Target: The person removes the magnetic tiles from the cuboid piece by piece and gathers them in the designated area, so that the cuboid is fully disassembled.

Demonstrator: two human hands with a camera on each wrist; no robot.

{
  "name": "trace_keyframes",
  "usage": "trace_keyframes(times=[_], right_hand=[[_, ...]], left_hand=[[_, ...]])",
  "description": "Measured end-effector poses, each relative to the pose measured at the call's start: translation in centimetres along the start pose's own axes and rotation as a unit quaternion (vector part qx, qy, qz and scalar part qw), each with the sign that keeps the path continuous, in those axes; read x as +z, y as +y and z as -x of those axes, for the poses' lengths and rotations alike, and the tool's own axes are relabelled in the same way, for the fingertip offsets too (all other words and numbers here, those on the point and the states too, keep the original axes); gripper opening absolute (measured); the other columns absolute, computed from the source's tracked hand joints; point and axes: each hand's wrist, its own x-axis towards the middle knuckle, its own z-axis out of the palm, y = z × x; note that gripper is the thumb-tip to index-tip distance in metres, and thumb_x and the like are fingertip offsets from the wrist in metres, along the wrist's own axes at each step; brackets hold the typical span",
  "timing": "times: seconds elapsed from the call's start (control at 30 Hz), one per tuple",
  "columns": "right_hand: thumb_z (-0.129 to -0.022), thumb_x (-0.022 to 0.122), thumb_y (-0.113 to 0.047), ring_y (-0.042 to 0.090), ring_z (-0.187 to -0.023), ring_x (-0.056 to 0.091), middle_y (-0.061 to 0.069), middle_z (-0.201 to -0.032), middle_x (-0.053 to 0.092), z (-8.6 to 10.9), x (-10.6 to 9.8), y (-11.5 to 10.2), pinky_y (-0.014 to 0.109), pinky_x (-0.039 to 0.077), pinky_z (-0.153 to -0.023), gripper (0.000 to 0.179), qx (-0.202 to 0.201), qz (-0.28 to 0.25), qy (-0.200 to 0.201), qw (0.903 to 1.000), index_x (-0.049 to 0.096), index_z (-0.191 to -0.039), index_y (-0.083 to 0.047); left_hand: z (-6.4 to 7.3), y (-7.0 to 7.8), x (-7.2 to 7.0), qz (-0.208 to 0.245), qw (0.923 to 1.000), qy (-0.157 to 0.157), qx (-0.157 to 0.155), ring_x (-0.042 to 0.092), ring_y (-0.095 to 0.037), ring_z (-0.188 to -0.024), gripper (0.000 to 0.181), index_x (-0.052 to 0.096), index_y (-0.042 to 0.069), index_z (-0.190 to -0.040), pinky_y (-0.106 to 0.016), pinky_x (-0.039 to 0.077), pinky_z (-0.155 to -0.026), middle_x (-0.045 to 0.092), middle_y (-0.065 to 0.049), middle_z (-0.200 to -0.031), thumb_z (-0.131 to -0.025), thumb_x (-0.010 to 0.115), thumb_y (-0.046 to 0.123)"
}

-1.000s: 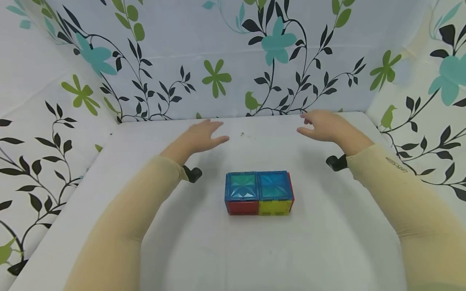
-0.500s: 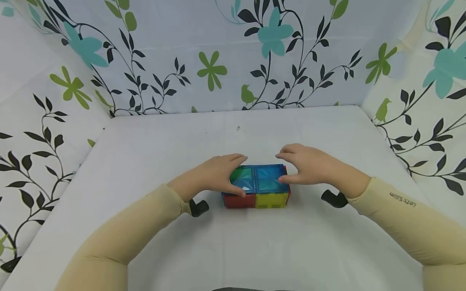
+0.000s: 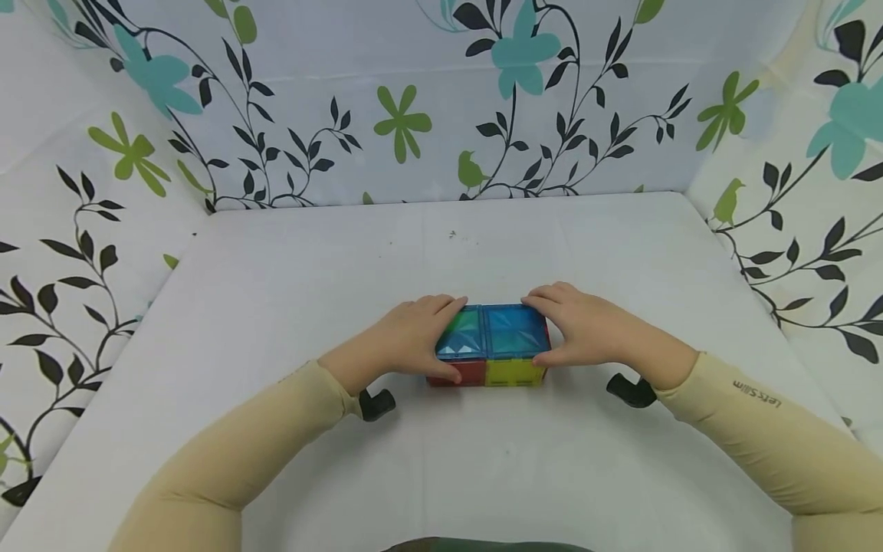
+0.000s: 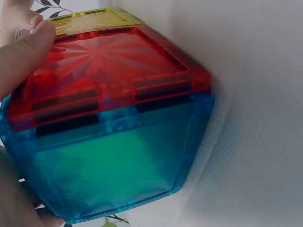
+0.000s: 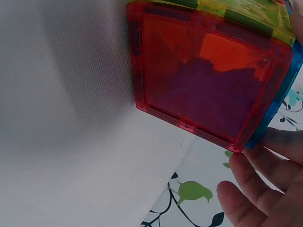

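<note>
A box built of see-through magnetic tiles (image 3: pixel 519 333) sits on the white table, two blue tiles on top, red and yellow ones in front. My left hand (image 3: pixel 414 335) grips its left end, thumb at the red front tile (image 4: pixel 109 66) and fingers behind. The right end is held by my right hand (image 3: pixel 589 326), its thumb near the top edge of the yellow tile (image 3: pixel 512 372) and its fingers at the far edge. Up close, the left wrist view shows a blue end tile (image 4: pixel 113 165); the right wrist view shows a red one (image 5: pixel 203 80).
The table (image 3: pixel 510 468) is covered in white cloth, with a few small specks (image 3: pixel 452 234) toward the back. Beyond its rear edge stands a leaf-and-flower patterned backdrop (image 3: pixel 310 69), continuing along both sides. Each wrist carries a small black camera mount.
Both hands have come down and inward from the far part of the table onto the ends of the tile box. They were apart from it a second ago and now hold it.
</note>
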Motion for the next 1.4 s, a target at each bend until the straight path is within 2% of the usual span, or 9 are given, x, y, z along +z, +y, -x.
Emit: trace_keyframes(times=[0.23, 0.47, 0.9, 1.4], right_hand=[[-0.07, 0.07, -0.05, 0.027, -0.122, 0.039, 0.012, -0.131, 0.044, -0.2, 0.2, 0.2, 0.044, 0.043, -0.098, 0.083, -0.011, -0.009, 0.0, 0.9999, 0.043, -0.132, -0.002], [-0.071, 0.072, -0.046, 0.027, -0.119, 0.039, 0.013, -0.129, 0.044, -0.8, 0.2, -0.1, 0.043, 0.043, -0.097, 0.081, -0.028, -0.032, 0.008, 0.9991, 0.044, -0.132, 0.0], [-0.069, 0.071, -0.044, 0.021, -0.109, 0.042, 0.01, -0.121, 0.044, -2.5, 0.2, -0.3, 0.037, 0.048, -0.09, 0.078, -0.017, -0.049, -0.005, 0.9986, 0.046, -0.129, -0.001], [-0.068, 0.072, -0.043, 0.021, -0.109, 0.04, 0.009, -0.12, 0.044, -2.8, 0.2, -0.2, 0.037, 0.048, -0.09, 0.075, -0.014, -0.06, -0.006, 0.9981, 0.047, -0.126, -0.002]], left_hand=[[0.1, -0.1, 0.1, -0.002, 0.9999, 0.014, 0.009, 0.038, -0.019, -0.124, 0.101, 0.021, 0.014, -0.145, -0.042, 0.04, -0.1, 0.036, -0.003, -0.14, -0.068, 0.061, 0.066], [0.3, -0.7, 0.0, 0.005, 0.9999, 0.016, 0.0, 0.038, -0.019, -0.124, 0.098, 0.021, 0.015, -0.145, -0.042, 0.041, -0.099, 0.034, -0.004, -0.141, -0.07, 0.062, 0.063], [0.3, -1.6, -0.2, 0.0, 0.9999, 0.014, -0.002, 0.037, -0.021, -0.125, 0.098, 0.021, 0.014, -0.145, -0.042, 0.042, -0.099, 0.034, -0.006, -0.141, -0.07, 0.062, 0.062], [0.3, -1.8, 0.0, 0.001, 1.0, 0.007, -0.007, 0.034, -0.021, -0.128, 0.098, 0.017, 0.014, -0.146, -0.041, 0.04, -0.1, 0.03, -0.006, -0.143, -0.072, 0.06, 0.062]])
